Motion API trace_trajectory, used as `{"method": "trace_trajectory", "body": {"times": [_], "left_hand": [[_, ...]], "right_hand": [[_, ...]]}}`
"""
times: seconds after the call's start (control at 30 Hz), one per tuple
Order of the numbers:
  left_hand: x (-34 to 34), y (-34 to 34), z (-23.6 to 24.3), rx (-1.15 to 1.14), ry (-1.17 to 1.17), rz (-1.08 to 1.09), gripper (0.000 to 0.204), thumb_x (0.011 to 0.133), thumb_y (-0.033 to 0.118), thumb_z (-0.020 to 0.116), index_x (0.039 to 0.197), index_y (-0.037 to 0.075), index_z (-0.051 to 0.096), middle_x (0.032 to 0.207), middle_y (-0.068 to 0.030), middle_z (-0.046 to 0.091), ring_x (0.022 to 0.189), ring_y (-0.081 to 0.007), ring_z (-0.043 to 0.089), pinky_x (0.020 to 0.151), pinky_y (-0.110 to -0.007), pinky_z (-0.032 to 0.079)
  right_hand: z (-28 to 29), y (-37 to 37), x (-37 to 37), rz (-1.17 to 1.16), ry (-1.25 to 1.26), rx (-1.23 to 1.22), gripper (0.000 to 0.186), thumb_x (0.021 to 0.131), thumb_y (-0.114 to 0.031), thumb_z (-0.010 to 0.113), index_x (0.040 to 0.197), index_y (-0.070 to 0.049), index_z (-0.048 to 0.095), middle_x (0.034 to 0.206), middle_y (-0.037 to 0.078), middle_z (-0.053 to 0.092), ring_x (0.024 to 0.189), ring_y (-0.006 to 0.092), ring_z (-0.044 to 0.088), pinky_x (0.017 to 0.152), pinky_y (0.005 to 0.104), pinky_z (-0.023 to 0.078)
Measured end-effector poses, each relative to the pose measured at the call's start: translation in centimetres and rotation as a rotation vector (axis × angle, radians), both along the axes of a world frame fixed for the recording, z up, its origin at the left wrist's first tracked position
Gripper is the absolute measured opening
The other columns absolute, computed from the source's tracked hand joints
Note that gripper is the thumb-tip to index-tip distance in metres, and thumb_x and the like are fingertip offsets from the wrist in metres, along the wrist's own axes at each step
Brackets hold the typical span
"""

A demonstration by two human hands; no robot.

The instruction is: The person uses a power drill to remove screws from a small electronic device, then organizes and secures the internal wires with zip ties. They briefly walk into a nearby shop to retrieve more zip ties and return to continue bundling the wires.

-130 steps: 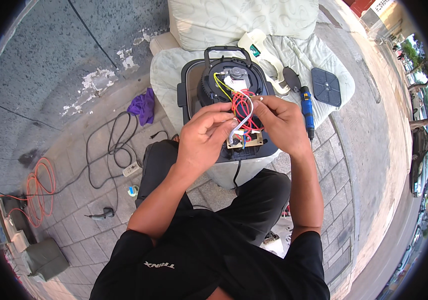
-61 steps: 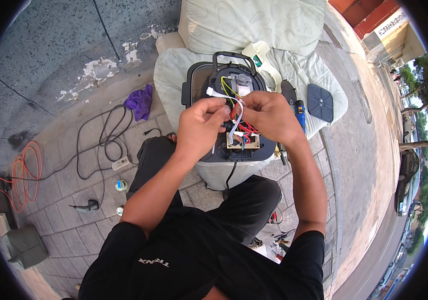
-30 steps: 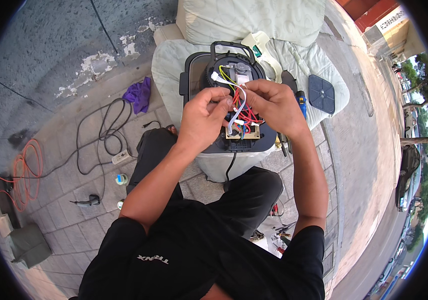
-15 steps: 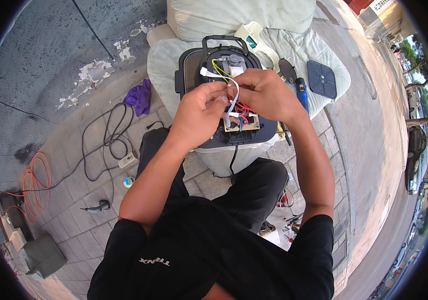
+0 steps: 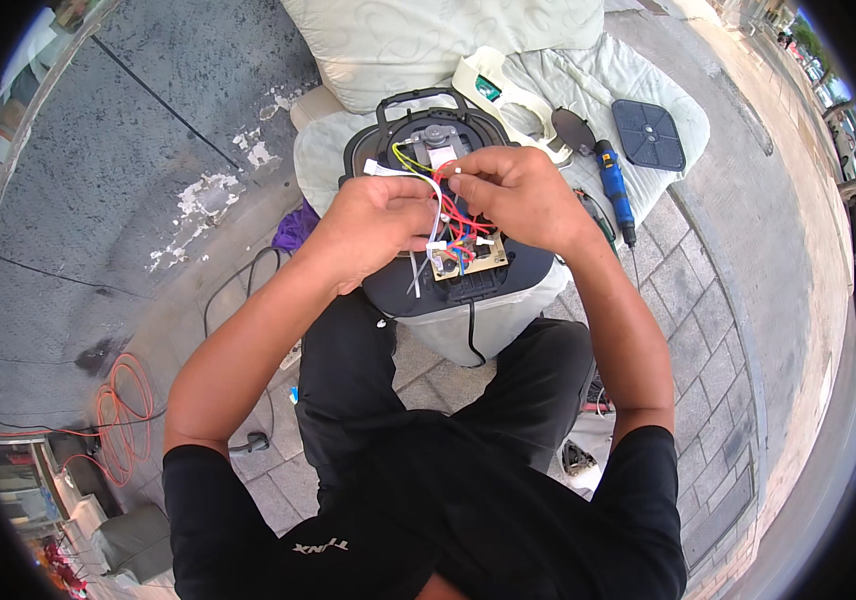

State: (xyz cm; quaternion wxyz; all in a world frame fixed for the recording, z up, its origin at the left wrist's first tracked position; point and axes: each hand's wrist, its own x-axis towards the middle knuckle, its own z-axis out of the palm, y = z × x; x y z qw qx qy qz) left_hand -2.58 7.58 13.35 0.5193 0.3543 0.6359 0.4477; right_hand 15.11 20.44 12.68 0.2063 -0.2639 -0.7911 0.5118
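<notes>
A dark appliance base (image 5: pixel 398 292) lies bottom up before me, its inside exposed. At its near end sits a tan circuit board (image 5: pixel 488 262) with red, blue and white wires. My right hand (image 5: pixel 523 195) pinches a red wire, a small white connector (image 5: pixel 457 171) at its fingertips. My left hand (image 5: pixel 373 228) is closed beside the wires; a thin white strip (image 5: pixel 415 275) hangs from under its fingers. A white ribbon cable (image 5: pixel 410 176) arches over the left fingertips to a white plug (image 5: pixel 372 168). A yellow-green wire (image 5: pixel 403 155) runs by the motor-like metal part (image 5: pixel 435 136).
Right of the appliance lie a blue cordless screwdriver (image 5: pixel 613 185), a dark square plate (image 5: pixel 648 135), a dark round disc (image 5: pixel 573 131) and a cream plastic frame (image 5: pixel 518 110). A pale cushion (image 5: pixel 448 45) is behind. A purple cloth (image 5: pixel 294 228) and an orange cord (image 5: pixel 128 420) lie left.
The view has shifted, with the appliance slightly lower and left. My hands have drawn a little apart, uncovering more red wires. The thin white strip now shows under my left hand.
</notes>
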Motion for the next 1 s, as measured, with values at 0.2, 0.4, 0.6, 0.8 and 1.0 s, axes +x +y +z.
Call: {"method": "trace_trajectory", "body": {"times": [0.2,0.4,0.6,0.8,1.0], "left_hand": [[0.1,0.6,-0.9,-0.006,0.155,0.005,0.020,0.099,0.001,0.058,0.115,-0.004,0.070,0.106,-0.0099,0.076,0.091,-0.0172,0.075,0.067,-0.026,0.060],[0.5,1.0,-1.2,-0.049,0.224,0.055,0.016,0.099,0.004,0.061,0.112,-0.001,0.071,0.100,-0.0063,0.076,0.078,-0.0092,0.069,0.049,-0.022,0.049],[0.5,1.2,-1.0,-0.084,0.240,0.073,0.016,0.098,0.007,0.066,0.112,0.001,0.071,0.093,-0.0021,0.075,0.069,-0.0044,0.063,0.045,-0.020,0.041],[0.6,1.5,0.5,-0.116,0.274,0.025,0.017,0.093,0.006,0.066,0.108,0.001,0.073,0.089,-0.0017,0.075,0.068,-0.0040,0.064,0.044,-0.020,0.038],[0.7,2.5,1.9,-0.191,0.360,-0.089,0.015,0.093,0.005,0.065,0.104,0.000,0.074,0.088,-0.0028,0.074,0.068,-0.0056,0.065,0.043,-0.022,0.041]], "right_hand": [[0.5,0.7,2.3,-0.196,0.141,0.315,0.024,0.094,-0.018,0.071,0.108,0.000,0.077,0.097,0.018,0.075,0.084,0.0287,0.074,0.077,0.0367,0.057],[0.3,1.1,3.4,-0.378,0.192,0.463,0.024,0.094,-0.018,0.070,0.108,-0.001,0.077,0.099,0.021,0.074,0.091,0.0373,0.073,0.082,0.0408,0.057],[-0.2,1.5,3.2,-0.419,0.225,0.527,0.022,0.094,-0.017,0.068,0.105,-0.001,0.077,0.098,0.021,0.074,0.089,0.0385,0.072,0.082,0.0433,0.057],[-0.2,2.2,3.2,-0.488,0.326,0.667,0.020,0.092,-0.015,0.068,0.104,-0.001,0.077,0.093,0.018,0.073,0.083,0.0382,0.071,0.077,0.0442,0.058],[-0.8,2.4,4.0,-0.489,0.302,0.675,0.020,0.092,-0.013,0.069,0.106,-0.002,0.077,0.091,0.016,0.071,0.080,0.0371,0.071,0.074,0.0441,0.058]]}}
